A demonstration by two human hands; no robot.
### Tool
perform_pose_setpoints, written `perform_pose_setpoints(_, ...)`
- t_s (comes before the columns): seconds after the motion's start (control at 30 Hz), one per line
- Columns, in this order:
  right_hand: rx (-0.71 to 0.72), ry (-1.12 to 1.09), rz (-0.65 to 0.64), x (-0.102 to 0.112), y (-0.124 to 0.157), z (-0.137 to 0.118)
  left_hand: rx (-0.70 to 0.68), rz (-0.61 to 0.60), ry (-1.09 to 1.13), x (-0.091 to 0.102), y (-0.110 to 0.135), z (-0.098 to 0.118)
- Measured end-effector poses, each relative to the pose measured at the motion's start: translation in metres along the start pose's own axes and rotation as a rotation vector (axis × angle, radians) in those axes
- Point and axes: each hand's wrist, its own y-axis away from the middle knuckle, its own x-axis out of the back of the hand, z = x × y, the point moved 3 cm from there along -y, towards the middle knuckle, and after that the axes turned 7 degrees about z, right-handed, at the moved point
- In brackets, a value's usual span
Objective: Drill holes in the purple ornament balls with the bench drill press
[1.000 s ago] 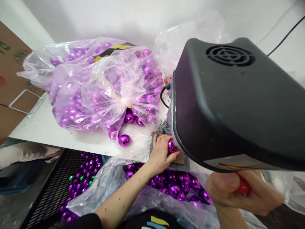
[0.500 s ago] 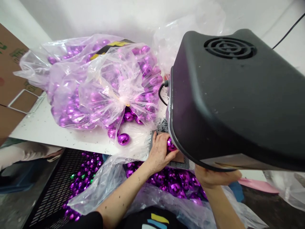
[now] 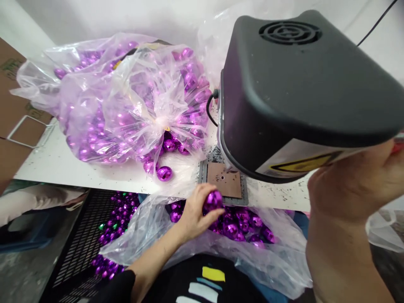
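Observation:
My left hand (image 3: 197,214) is closed around a shiny purple faceted disco ball (image 3: 213,200), over the mouth of an open clear plastic bag (image 3: 271,265) at my lap. More purple disco balls (image 3: 232,229) fill that bag. Just beyond the hand lies a brown square plate (image 3: 225,179) with a small dark hole, set on a grey metal base (image 3: 244,195). A big black machine head (image 3: 303,92) overhangs the plate. My right hand (image 3: 350,181) is raised at the machine's right side. Its fingers are mostly hidden, with a bit of red (image 3: 398,145) beside them.
A knotted clear bag of purple balls (image 3: 126,113) covers the left of the white table (image 3: 104,179). A loose purple ball (image 3: 164,173) lies by it. A black crate (image 3: 75,227) with small purple and green pieces stands lower left. A cardboard box (image 3: 23,130) and another person's leg (image 3: 34,200) are at far left.
My left hand has drawn the ball back from under the machine head, toward me, uncovering the plate. My right hand has moved up and right along the machine's side. The view has shifted slightly.

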Motion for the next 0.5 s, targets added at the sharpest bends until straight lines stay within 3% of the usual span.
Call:
perform_pose_setpoints(0.1,-0.091,-0.027,-0.004,0.0,0.004,-0.007,-0.08,-0.326,-0.135,-0.008,0.038,-0.012)
perform_pose_setpoints(0.17,-0.118,-0.02,0.0,0.0,0.005,-0.014,-0.02,-0.452,-0.272,-0.022,0.051,-0.034)
perform_pose_setpoints(0.3,-0.153,-0.019,-0.01,-0.004,0.003,-0.022,0.166,-0.555,-0.445,-0.066,0.054,-0.074)
perform_pose_setpoints(0.4,-0.166,-0.046,-0.01,-0.007,-0.001,-0.021,0.172,-0.664,-0.453,-0.115,0.048,-0.083)
perform_pose_setpoints(0.5,-0.144,-0.029,-0.015,-0.009,-0.003,-0.019,0.183,-0.692,-0.446,-0.156,0.034,-0.084)
